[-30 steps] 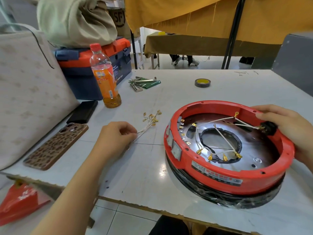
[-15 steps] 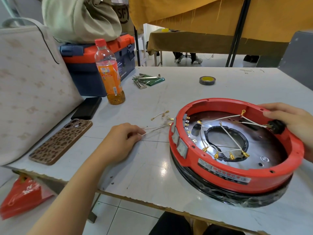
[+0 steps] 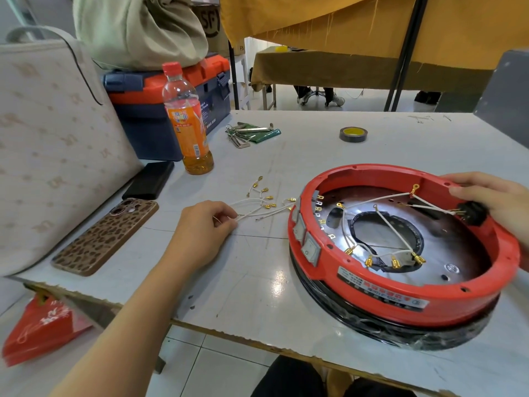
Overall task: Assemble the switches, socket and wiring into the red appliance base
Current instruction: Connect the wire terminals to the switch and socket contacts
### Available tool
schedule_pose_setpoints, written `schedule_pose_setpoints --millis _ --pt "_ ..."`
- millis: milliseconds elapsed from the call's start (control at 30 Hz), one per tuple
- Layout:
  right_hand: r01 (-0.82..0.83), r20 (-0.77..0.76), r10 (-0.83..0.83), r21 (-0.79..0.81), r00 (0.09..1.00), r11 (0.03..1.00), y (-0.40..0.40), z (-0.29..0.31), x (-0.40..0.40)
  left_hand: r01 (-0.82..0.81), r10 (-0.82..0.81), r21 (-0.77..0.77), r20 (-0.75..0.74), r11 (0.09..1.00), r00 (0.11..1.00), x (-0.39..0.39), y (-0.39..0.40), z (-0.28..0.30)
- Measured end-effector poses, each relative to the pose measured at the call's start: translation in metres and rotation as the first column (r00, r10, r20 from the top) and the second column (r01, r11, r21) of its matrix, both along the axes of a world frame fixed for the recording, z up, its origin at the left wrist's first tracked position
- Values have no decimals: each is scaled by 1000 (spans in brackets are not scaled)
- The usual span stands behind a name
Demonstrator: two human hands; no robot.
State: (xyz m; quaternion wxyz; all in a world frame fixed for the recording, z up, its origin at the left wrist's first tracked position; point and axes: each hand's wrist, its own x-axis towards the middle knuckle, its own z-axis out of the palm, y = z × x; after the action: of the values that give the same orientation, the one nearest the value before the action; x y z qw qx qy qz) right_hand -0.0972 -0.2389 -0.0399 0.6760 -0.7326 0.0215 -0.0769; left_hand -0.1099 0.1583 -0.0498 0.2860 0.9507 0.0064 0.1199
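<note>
Left hand (image 3: 204, 224) low over the tabletop (image 3: 257, 282), forearm stretched in from the lower left — fingers curled, fingertips pinching thin white wires (image 3: 257, 209). Right hand (image 3: 492, 202) reaching in from the right edge, fingers draped over the far rim of the red base (image 3: 386, 299) — thumb side beside a black socket (image 3: 472, 213), exact grip unclear.

A workshop or small assembly room is suggested by the worn white table (image 3: 257, 282) (its near edge chipped), on which a set of hex keys (image 3: 246, 134) and a roll of tape (image 3: 353, 134) are laid out at the far side. An orange-and-blue toolbox (image 3: 160, 110) is set at the far left. More tables draped in yellow cloth (image 3: 343, 67) are seen beyond, over a tiled floor (image 3: 217, 359).
</note>
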Motion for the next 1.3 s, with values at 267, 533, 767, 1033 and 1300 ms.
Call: schedule_pose_setpoints --millis 267,533,767,1033,1300 --pt "15 12 -15 -6 1000 1000 -2 -1 3 84 -87 91 25 992 996 15 -18 9" --pt "-8 21 9 -17 1000 1000 -1 -1 1 169 -169 194 -15 966 985 26 -42 3" --pt "0 31 0 -13 1000 1000 -1 -2 2 101 -107 152 33 983 994 23 -36 1" --pt "7 25 -7 -14 1000 1000 -3 -2 1 119 -118 13 -27 993 993 25 -26 3" --pt "3 26 -3 -14 1000 1000 -1 -2 1 -32 20 -171 -71 985 997 75 -15 20"
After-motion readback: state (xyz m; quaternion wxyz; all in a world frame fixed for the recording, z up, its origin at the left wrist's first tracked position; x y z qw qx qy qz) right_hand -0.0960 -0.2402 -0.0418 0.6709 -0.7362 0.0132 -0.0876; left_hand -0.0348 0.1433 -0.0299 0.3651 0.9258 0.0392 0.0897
